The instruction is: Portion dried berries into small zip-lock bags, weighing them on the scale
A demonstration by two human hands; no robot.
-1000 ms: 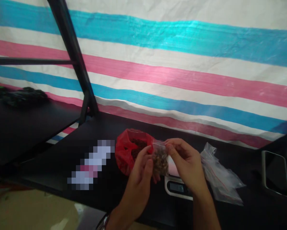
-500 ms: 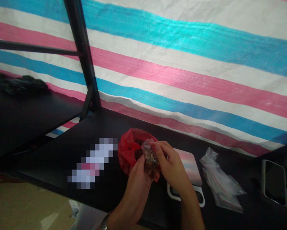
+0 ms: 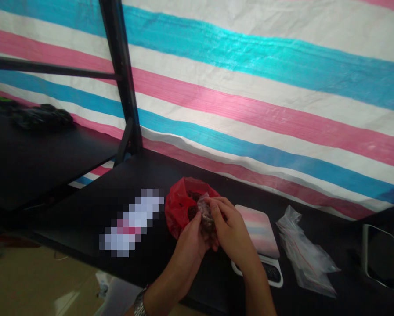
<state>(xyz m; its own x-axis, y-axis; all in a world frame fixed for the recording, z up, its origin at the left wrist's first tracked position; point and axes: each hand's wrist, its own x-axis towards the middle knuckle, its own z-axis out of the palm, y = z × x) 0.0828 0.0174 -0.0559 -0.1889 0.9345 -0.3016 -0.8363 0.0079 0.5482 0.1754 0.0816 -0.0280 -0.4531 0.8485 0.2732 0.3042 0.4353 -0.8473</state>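
Between my two hands is a small clear plastic bag (image 3: 206,211) with brownish bits inside, too small to name. My left hand (image 3: 192,239) is closed on its lower left side, thumb pressed against the plastic. My right hand (image 3: 228,224) grips the bag from the right, fingers curled at its top. Just behind the bag, an open red plastic bag (image 3: 177,210) sits on the black table and holds dark brown pieces. To the right of my right hand lies a white kitchen scale (image 3: 259,228), partly covered by my forearm.
Several clear zip bags (image 3: 305,254) lie in a pile right of the scale. A phone (image 3: 380,256) rests farther right. A blurred-out item (image 3: 132,224) is on the black table (image 3: 150,169) at left. A black frame post (image 3: 126,79) stands before a striped tarp (image 3: 249,101).
The view has shifted slightly, so the table items appear a little farther right. Both hands still hold the small clear bag, with the right fingers now closer around its top.
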